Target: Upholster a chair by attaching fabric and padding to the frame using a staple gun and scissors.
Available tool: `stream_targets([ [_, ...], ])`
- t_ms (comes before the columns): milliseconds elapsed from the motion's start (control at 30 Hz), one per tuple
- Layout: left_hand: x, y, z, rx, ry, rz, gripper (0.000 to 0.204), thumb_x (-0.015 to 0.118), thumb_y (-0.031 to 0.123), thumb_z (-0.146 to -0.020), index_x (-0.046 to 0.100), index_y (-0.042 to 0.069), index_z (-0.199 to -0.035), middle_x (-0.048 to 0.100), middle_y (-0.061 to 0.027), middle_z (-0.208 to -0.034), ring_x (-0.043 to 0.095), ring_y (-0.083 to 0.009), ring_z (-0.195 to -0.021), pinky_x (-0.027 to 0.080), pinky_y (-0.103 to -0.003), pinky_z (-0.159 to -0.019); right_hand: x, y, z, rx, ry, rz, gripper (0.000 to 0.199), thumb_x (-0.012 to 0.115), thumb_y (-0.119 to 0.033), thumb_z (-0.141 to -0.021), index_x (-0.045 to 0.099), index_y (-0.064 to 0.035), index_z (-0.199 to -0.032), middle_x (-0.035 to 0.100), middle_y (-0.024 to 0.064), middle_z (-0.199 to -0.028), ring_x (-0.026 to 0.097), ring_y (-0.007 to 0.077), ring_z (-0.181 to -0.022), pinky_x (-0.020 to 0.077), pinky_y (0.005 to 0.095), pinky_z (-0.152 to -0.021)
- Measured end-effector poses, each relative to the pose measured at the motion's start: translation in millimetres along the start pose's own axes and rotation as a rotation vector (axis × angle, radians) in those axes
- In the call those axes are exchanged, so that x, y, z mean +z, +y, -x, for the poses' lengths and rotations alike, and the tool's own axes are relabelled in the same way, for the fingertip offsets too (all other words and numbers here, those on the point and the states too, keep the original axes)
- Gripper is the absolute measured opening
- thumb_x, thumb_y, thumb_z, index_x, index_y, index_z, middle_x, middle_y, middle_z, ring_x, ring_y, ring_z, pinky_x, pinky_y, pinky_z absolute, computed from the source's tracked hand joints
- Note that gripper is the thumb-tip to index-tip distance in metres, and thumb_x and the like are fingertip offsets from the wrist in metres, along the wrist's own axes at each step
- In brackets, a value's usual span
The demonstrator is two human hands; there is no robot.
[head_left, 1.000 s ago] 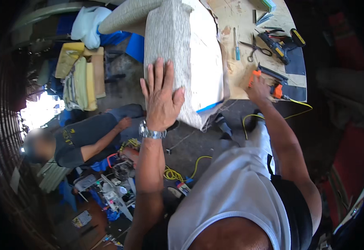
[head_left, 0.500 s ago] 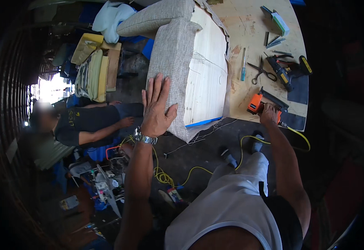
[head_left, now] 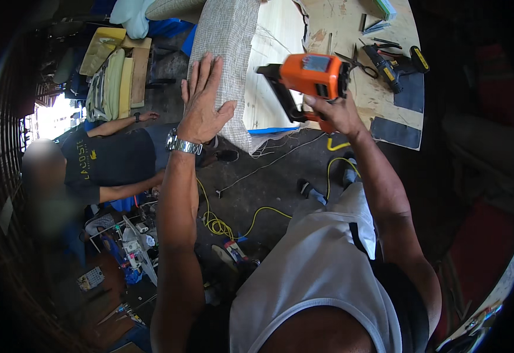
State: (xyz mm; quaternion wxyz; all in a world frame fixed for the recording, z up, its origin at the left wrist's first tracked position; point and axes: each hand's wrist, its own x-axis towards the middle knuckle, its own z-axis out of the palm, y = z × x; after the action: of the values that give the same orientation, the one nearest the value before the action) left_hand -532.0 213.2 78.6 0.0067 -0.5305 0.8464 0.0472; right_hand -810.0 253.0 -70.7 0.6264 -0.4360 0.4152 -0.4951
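My left hand [head_left: 206, 106] lies flat with its fingers spread on the woven grey-beige fabric [head_left: 224, 44] along the edge of an upholstered wooden piece. Bare pale wood [head_left: 269, 35] of that piece shows beside the fabric, with loose threads on it. My right hand [head_left: 338, 113] is wrapped round the handle of an orange and black staple gun [head_left: 311, 72]. The gun is raised above the right edge of the piece, its black nose pointing left toward the fabric and apart from it. A yellow air hose [head_left: 337, 145] shows below the gun.
On the plywood table [head_left: 380, 106] lie scissors [head_left: 360, 62], pliers [head_left: 386, 44], a cordless drill [head_left: 386, 67] and staple strips [head_left: 376, 27]. Yellow hose [head_left: 216, 226] coils on the floor. At the left another person [head_left: 115, 156] stands near stacked foam [head_left: 113, 88] and a cluttered heap of tools [head_left: 136, 250].
My right hand has lifted the staple gun off the table and brought it left over the upholstered piece. My left hand stays on the fabric. The other person's arms have shifted.
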Motion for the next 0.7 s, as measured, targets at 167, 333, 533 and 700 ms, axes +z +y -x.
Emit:
stream_targets([
  [167, -2, 4, 2, -0.004, -0.026, -0.007, 0.100, 0.074, 0.025, -0.078, 0.016, 0.020, -0.159, 0.007, -0.0093, -0.167, 0.004, -0.0353, -0.153, 0.001, -0.061, -0.118, 30, -10, -3, -0.110, -0.063, -0.050, 0.046, 0.084, -0.030, -0.080, 0.067, -0.0044, -0.115, 0.071, 0.0032, -0.088, 0.064, 0.0107, -0.077, 0.0547, 0.0300, -0.071],
  [333, -2, -3, 3, 0.005, -0.013, -0.039, 0.107, 0.078, 0.028, -0.073, 0.015, 0.020, -0.160, 0.006, -0.0083, -0.167, 0.003, -0.0345, -0.153, 0.002, -0.061, -0.119, 45, -7, -1, -0.050, -0.084, 0.006, 0.042, 0.083, -0.036, -0.081, 0.071, -0.0042, -0.106, 0.070, 0.0042, -0.083, 0.064, 0.0094, -0.070, 0.0536, 0.0280, -0.064],
  [533, 1, -6, 3, 0.014, 0.005, -0.047, 0.112, 0.080, 0.027, -0.069, 0.015, 0.020, -0.159, 0.006, -0.0075, -0.167, 0.003, -0.0338, -0.153, 0.003, -0.062, -0.119, 52, -16, 21, -0.036, -0.131, 0.093, 0.051, 0.083, -0.042, -0.080, 0.070, -0.0040, -0.111, 0.073, 0.0056, -0.099, 0.067, 0.0133, -0.092, 0.0549, 0.0326, -0.087],
  [700, -3, 8, 6, -0.014, -0.025, -0.102, 0.118, 0.082, 0.026, -0.065, 0.011, 0.015, -0.159, 0.005, -0.0104, -0.167, 0.003, -0.0340, -0.153, 0.004, -0.060, -0.120, 57, -9, 28, -0.131, -0.115, 0.091, 0.049, 0.084, -0.037, -0.079, 0.069, -0.0046, -0.113, 0.074, 0.0055, -0.100, 0.067, 0.0117, -0.093, 0.0547, 0.0327, -0.088],
])
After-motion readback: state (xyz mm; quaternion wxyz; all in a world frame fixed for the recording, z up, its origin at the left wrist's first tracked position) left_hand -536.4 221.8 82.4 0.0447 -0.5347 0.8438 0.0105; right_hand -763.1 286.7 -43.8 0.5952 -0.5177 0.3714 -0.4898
